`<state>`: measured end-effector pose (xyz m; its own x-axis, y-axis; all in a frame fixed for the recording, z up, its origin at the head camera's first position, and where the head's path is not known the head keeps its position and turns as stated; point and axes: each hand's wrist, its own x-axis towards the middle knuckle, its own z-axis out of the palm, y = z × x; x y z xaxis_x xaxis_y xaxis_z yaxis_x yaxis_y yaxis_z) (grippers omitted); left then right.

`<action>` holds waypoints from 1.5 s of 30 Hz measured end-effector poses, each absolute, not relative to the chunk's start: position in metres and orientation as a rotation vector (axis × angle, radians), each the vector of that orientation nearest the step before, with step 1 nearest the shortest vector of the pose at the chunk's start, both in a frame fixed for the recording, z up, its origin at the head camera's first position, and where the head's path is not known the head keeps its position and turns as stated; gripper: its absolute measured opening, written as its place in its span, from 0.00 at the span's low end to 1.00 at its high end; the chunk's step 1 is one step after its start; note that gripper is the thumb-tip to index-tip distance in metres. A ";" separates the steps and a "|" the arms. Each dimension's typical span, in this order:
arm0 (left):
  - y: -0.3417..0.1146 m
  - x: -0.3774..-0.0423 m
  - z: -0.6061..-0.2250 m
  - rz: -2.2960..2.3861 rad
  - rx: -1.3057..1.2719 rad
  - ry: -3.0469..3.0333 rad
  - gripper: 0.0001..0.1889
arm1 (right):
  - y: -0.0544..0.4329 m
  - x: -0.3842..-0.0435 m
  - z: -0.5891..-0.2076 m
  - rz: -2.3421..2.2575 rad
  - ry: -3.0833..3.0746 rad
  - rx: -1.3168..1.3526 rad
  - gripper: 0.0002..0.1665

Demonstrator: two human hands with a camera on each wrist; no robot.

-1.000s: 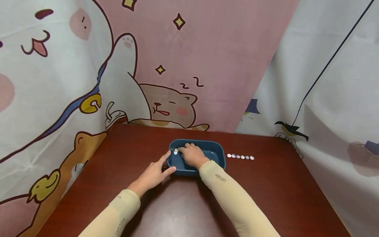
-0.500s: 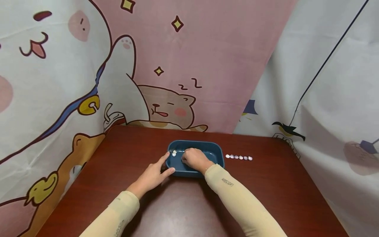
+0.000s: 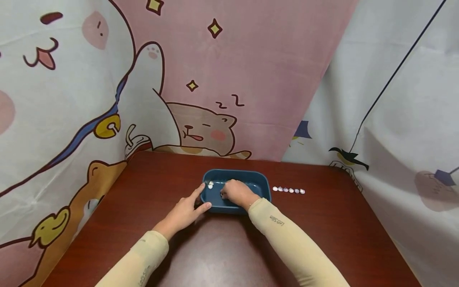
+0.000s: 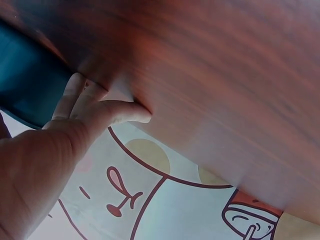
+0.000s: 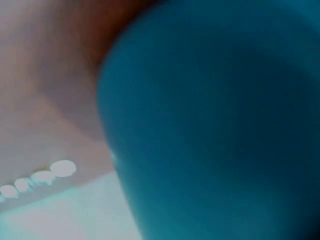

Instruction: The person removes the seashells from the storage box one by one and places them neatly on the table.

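Observation:
A dark blue rectangular basin sits on the table in the head view. My left hand rests against its left end, thumb and fingers spread at the rim; the left wrist view shows the fingers along the outer wall. Inside the basin, my right hand is lowered with curled fingers, pinching a small whitish shell at the fingertips, mostly hidden by the hand. A few small white shells lie in the basin's far left corner. The right wrist view shows mainly the basin's blue wall.
To the right of the basin, several small white and purplish shells lie in a straight row on the dark red table. A cartoon-printed cloth hangs behind and at both sides of the table.
My right hand has moved right and slightly down, away from the corner shells toward the basin's middle, its fingers more curled. The left hand stays at the rim. The head view has shifted slightly.

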<state>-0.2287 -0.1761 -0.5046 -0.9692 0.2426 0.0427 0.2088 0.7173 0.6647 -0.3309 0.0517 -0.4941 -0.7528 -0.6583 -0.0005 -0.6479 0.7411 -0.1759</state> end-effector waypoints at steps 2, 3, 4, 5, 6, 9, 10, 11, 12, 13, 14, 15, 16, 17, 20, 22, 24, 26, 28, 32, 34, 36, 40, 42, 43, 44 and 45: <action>-0.173 -0.226 -0.499 1.103 0.323 2.849 0.45 | 0.054 -0.331 -0.496 -0.337 2.850 -1.057 0.09; -0.173 -0.226 -0.498 1.098 0.309 2.847 0.45 | 0.055 -0.332 -0.497 -0.373 2.843 -1.051 0.09; -0.172 -0.227 -0.499 1.091 0.301 2.849 0.45 | 0.056 -0.332 -0.497 -0.400 2.842 -1.048 0.09; -0.172 -0.227 -0.499 1.085 0.291 2.850 0.45 | 0.057 -0.332 -0.498 -0.419 2.845 -1.049 0.09; -0.172 -0.227 -0.499 1.076 0.285 2.850 0.44 | 0.058 -0.332 -0.498 -0.433 2.846 -1.057 0.08; -0.172 -0.228 -0.499 1.056 0.279 2.858 0.44 | 0.058 -0.332 -0.497 -0.439 2.852 -1.081 0.07; -0.172 -0.228 -0.499 1.052 0.280 2.859 0.44 | 0.057 -0.332 -0.497 -0.444 2.852 -1.083 0.07; -0.172 -0.228 -0.498 1.053 0.281 2.858 0.44 | 0.057 -0.332 -0.497 -0.447 2.850 -1.079 0.07; -0.172 -0.229 -0.498 1.053 0.282 2.859 0.44 | 0.057 -0.332 -0.496 -0.459 2.844 -1.069 0.06; -0.173 -0.229 -0.499 1.054 0.286 2.862 0.44 | 0.057 -0.332 -0.495 -0.475 2.836 -1.055 0.07; -0.173 -0.230 -0.499 1.054 0.287 2.861 0.44 | 0.057 -0.332 -0.494 -0.499 2.825 -1.037 0.08; -0.173 -0.230 -0.499 1.054 0.290 2.864 0.45 | 0.057 -0.332 -0.493 -0.526 2.812 -1.020 0.09; -0.173 -0.230 -0.499 1.056 0.291 2.864 0.45 | 0.057 -0.332 -0.492 -0.548 2.801 -1.001 0.10; -0.173 -0.231 -0.499 1.056 0.295 2.866 0.44 | 0.057 -0.332 -0.492 -0.568 2.789 -0.986 0.11; -0.173 -0.231 -0.499 1.053 0.292 2.866 0.44 | 0.058 -0.332 -0.491 -0.599 2.764 -0.966 0.12; -0.172 -0.231 -0.500 1.051 0.288 2.866 0.44 | 0.059 -0.332 -0.492 -0.593 2.761 -0.965 0.12; -0.172 -0.231 -0.499 1.054 0.283 2.864 0.44 | 0.060 -0.333 -0.493 -0.586 2.765 -0.955 0.11; -0.171 -0.231 -0.500 1.055 0.281 2.865 0.44 | 0.061 -0.333 -0.495 -0.591 2.769 -0.941 0.11; -0.171 -0.231 -0.500 1.059 0.285 2.865 0.44 | 0.062 -0.333 -0.498 -0.602 2.774 -0.923 0.10; -0.172 -0.232 -0.500 1.062 0.278 2.851 0.44 | 0.064 -0.333 -0.496 -0.649 2.797 -0.927 0.10; -0.173 -0.232 -0.499 1.064 0.273 2.843 0.44 | 0.070 -0.333 -0.489 -0.703 2.820 -0.937 0.10; -0.173 -0.231 -0.499 1.059 0.275 2.846 0.44 | 0.083 -0.334 -0.477 -0.774 2.848 -0.941 0.09; -0.171 -0.228 -0.500 1.066 0.292 2.862 0.44 | 0.136 -0.343 -0.455 -0.895 2.936 -0.829 0.09; -0.171 -0.227 -0.501 1.075 0.298 2.865 0.45 | 0.174 -0.350 -0.448 -0.911 3.001 -0.701 0.11; -0.171 -0.227 -0.502 1.079 0.298 2.864 0.45 | 0.195 -0.353 -0.447 -0.906 3.040 -0.633 0.11; -0.172 -0.227 -0.502 1.081 0.301 2.867 0.45 | 0.217 -0.356 -0.447 -0.890 3.073 -0.560 0.12; -0.173 -0.226 -0.502 1.077 0.300 2.870 0.45 | 0.237 -0.358 -0.447 -0.862 3.099 -0.488 0.13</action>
<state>-0.2264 -0.1732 -0.5024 -0.9792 0.2028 0.0102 0.1594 0.7368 0.6571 -0.3581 0.2374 -0.4470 -0.9489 -0.2555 0.1854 -0.3145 0.8152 -0.4863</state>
